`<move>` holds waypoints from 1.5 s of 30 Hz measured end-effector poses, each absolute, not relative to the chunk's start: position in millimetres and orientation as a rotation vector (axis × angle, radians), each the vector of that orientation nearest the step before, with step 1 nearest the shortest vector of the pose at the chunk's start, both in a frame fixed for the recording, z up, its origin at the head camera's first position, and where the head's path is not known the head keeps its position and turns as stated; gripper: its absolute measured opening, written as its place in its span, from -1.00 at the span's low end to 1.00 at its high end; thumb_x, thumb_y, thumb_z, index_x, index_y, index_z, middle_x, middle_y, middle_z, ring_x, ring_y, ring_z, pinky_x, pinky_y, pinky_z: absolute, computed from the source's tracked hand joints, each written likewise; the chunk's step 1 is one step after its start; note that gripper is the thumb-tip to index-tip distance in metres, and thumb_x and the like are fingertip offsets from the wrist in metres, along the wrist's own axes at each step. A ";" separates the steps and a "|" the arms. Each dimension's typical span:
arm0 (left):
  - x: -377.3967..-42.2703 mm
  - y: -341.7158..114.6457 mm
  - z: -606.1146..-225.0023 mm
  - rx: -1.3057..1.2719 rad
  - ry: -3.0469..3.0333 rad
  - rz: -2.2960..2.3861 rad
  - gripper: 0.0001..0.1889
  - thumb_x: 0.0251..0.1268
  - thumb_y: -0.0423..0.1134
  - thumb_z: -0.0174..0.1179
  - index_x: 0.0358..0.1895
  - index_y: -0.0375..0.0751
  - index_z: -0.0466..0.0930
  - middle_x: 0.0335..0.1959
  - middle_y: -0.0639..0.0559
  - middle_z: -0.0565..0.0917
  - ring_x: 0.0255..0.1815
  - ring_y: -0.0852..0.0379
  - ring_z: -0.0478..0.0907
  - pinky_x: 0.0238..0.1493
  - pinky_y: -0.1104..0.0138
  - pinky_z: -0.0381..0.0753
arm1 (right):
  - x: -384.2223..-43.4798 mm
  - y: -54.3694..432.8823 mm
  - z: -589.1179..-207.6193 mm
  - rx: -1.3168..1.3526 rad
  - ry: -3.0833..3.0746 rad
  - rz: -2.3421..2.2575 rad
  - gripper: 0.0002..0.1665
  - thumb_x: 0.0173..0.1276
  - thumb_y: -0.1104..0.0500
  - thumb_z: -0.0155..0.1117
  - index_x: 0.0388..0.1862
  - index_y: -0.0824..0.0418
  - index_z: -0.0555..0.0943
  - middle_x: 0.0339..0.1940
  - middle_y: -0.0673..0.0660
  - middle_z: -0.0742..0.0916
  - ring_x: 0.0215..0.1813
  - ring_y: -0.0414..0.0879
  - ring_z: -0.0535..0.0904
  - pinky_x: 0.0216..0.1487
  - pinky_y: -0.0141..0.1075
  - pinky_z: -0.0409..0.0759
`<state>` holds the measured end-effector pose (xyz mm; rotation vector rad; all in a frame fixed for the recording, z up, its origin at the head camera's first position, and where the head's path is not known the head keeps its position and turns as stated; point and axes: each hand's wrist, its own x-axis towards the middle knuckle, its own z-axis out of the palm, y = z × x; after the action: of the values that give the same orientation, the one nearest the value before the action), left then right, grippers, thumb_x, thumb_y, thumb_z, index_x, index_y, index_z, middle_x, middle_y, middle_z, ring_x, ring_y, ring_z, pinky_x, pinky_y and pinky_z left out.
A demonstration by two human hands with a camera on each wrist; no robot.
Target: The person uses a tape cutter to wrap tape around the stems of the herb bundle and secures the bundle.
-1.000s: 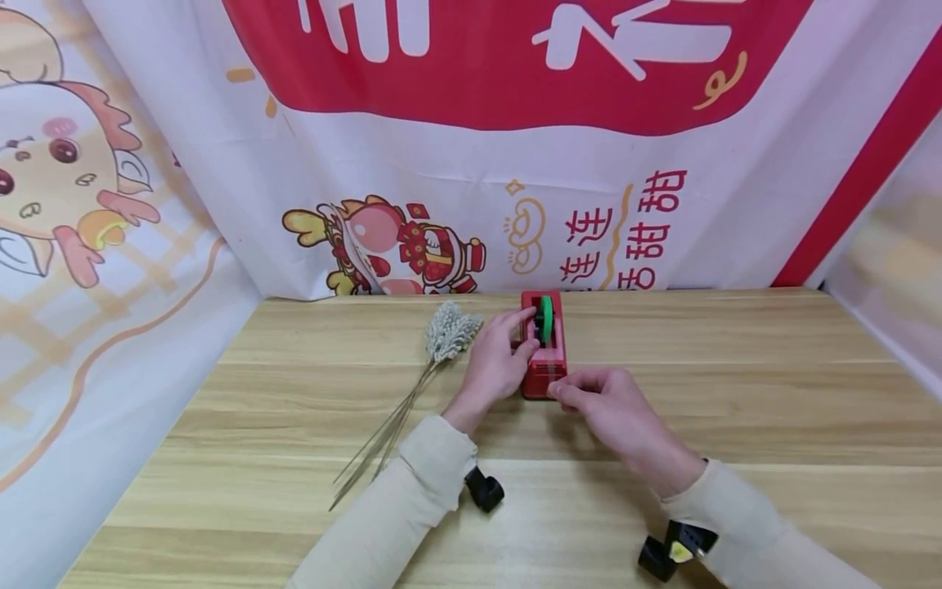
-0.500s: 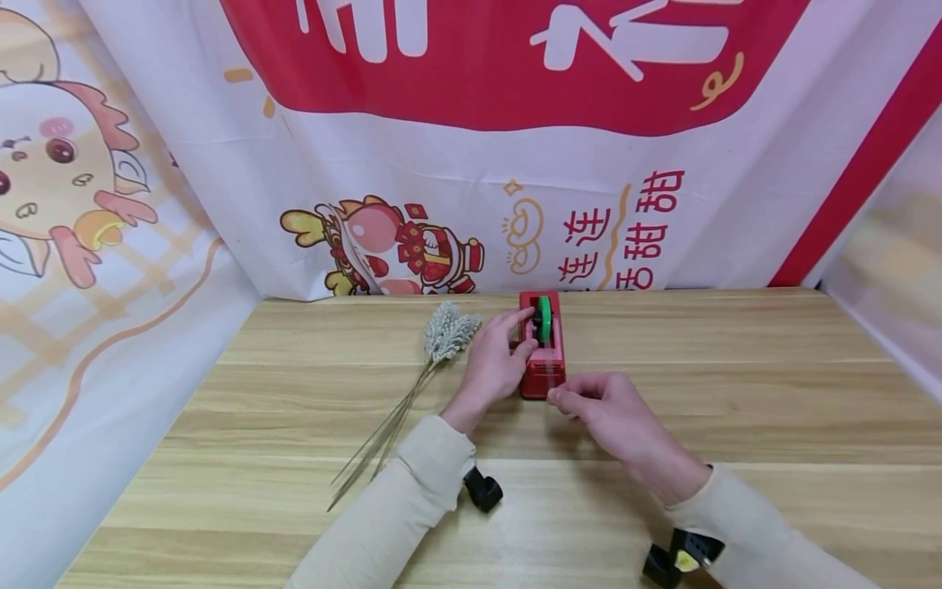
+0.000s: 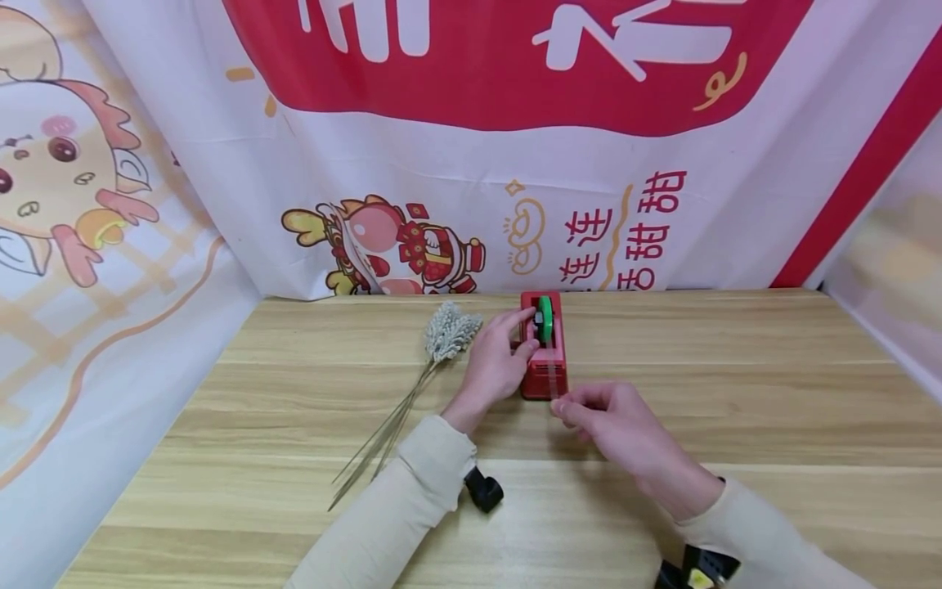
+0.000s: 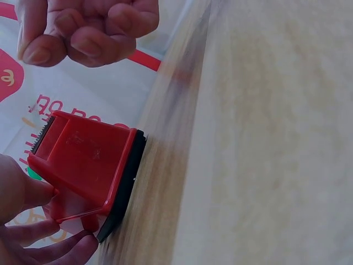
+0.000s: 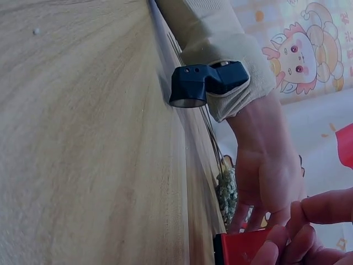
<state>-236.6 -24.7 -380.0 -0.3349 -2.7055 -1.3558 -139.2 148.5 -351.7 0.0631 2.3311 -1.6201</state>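
Note:
A red tape dispenser [image 3: 543,387] with a dark base stands at the table's back edge, a green roll [image 3: 546,317] in its top. My left hand [image 3: 491,366] grips its left side, thumb and fingers around the body; the left wrist view shows the dispenser's red front [image 4: 91,160] and toothed cutter [image 4: 42,136]. Thumb and forefinger of my right hand [image 3: 625,425] pinch the end of a clear tape strip [image 3: 553,380], which runs from the roll over the dispenser's front. In the right wrist view, the right fingers partly cover the dispenser [image 5: 241,248].
A bunch of pale grey dried flowers [image 3: 450,334] on long thin stems [image 3: 393,425] lies left of the left hand on the wooden table [image 3: 736,393]. Directly behind the table hangs a printed cloth [image 3: 456,164]. Each wrist carries a small black camera [image 3: 484,491].
My right hand has moved a little toward me and to the right, drawing out a longer strip of tape. The left hand and the dispenser stay in place.

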 end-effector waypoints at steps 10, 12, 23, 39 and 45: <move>-236.3 -25.9 -380.7 -0.335 -2.702 -1.349 -0.47 0.54 -0.23 0.29 0.51 0.03 0.51 0.55 -0.05 0.51 0.60 -0.11 0.39 0.63 -0.05 0.31 | -130.3 150.4 -351.6 0.005 2.297 -1.619 -0.69 0.56 0.07 0.32 0.00 0.29 0.75 -0.21 0.03 0.75 -0.10 -0.09 0.59 -0.06 -0.21 0.61; -236.3 -26.0 -380.8 -0.339 -2.698 -1.353 -0.47 0.53 -0.24 0.29 0.51 0.02 0.51 0.55 -0.06 0.51 0.60 -0.11 0.39 0.63 -0.05 0.30 | -128.6 150.2 -351.9 0.003 2.295 -1.621 -0.70 0.56 0.07 0.32 0.00 0.30 0.75 -0.21 0.03 0.75 -0.10 -0.08 0.59 -0.07 -0.21 0.60; -236.1 -27.0 -381.4 -0.335 -2.701 -1.353 -0.47 0.54 -0.23 0.28 0.52 0.03 0.51 0.55 -0.05 0.51 0.60 -0.11 0.39 0.63 -0.04 0.30 | -118.2 151.7 -356.4 -0.123 2.383 -1.612 -0.71 0.53 0.12 0.35 -0.02 0.35 0.76 -0.22 0.07 0.77 -0.16 -0.16 0.57 -0.16 -0.31 0.57; -235.4 -25.1 -379.1 -0.329 -2.714 -1.353 -0.48 0.55 -0.23 0.27 0.52 0.03 0.51 0.56 -0.05 0.49 0.61 -0.10 0.37 0.64 -0.04 0.28 | -105.6 148.2 -353.0 -0.119 2.378 -1.586 -0.77 0.43 0.15 0.41 -0.11 0.31 0.77 -0.21 0.08 0.79 -0.14 -0.10 0.59 -0.12 -0.29 0.55; -235.1 -25.0 -377.9 -0.322 -2.725 -1.345 -0.47 0.56 -0.21 0.27 0.53 0.05 0.50 0.57 -0.03 0.49 0.62 -0.09 0.37 0.65 -0.03 0.28 | -103.8 147.5 -351.8 -0.076 2.328 -1.625 -0.75 0.41 0.14 0.43 -0.12 0.33 0.76 -0.25 0.06 0.77 -0.15 -0.09 0.58 -0.10 -0.25 0.56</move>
<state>-235.1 -25.0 -377.9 -0.3224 -2.7248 -1.3452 -103.8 147.5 -351.8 -0.0758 2.3284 -1.6246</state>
